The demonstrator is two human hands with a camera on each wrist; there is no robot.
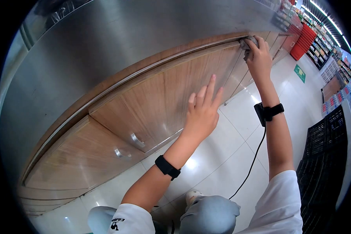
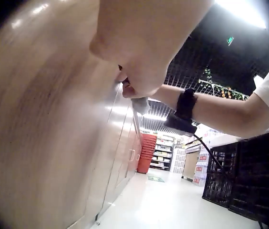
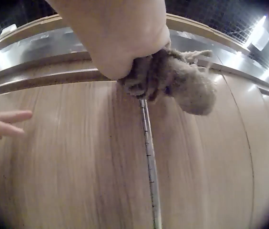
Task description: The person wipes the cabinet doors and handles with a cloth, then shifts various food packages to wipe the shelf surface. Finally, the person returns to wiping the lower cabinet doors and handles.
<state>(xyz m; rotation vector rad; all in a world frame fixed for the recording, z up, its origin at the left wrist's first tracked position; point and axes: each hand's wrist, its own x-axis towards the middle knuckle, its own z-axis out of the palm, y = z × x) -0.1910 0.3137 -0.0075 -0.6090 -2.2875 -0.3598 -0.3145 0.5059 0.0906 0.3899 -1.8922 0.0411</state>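
Observation:
My right hand (image 1: 261, 58) grips a crumpled grey cloth (image 3: 191, 86) at the edge under the steel counter, over the top of the wooden cabinet fronts. In the right wrist view, the cloth bunches out below the hand, above a vertical seam (image 3: 148, 152) between two panels. My left hand (image 1: 203, 111) is held in front of a wooden cabinet door (image 1: 144, 101), fingers extended and spread, with nothing in it. The left wrist view shows the left hand (image 2: 139, 47) from behind, its fingers mostly hidden.
A steel countertop (image 1: 144, 35) runs along the cabinets. Metal handles (image 1: 136, 139) stick out from the lower doors. Black crates (image 1: 323, 144) stand on the right, and stacked red baskets (image 1: 303, 41) farther off. A black cable (image 1: 253, 163) hangs from the right wrist.

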